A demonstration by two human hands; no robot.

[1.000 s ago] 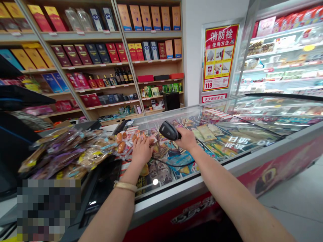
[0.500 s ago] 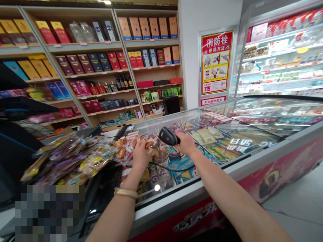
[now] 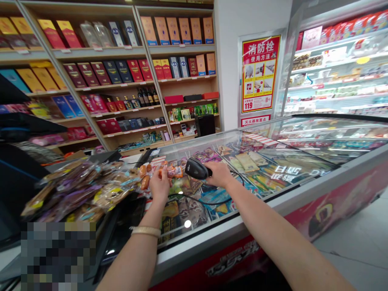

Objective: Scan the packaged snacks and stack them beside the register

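My left hand (image 3: pixel 159 186) pinches a sausage packet (image 3: pixel 175 171) with orange and white printing, its far end pointing right. In my right hand (image 3: pixel 218 175) is a black barcode scanner (image 3: pixel 196 168), its head turned left and close to the packet's end. The scanner's black cable (image 3: pixel 209 203) loops over the glass. Beside my left hand lie several wrapped brown sausages (image 3: pixel 145 182), next to a pile of flat clear food bags (image 3: pixel 79 188).
Beneath both hands stretches a glass-topped chest freezer (image 3: pixel 242 216) filled with colourful packs. Black equipment (image 3: pixel 18 169) stands at the left. Behind are shelves of boxes (image 3: pixel 117 72), a red fire-hydrant poster (image 3: pixel 261 74) and a lit display fridge (image 3: pixel 336 72).
My left hand has moved left and turned the sausage packet, so its printed side now shows. The scanner has shifted slightly left and down, nearer the packet.
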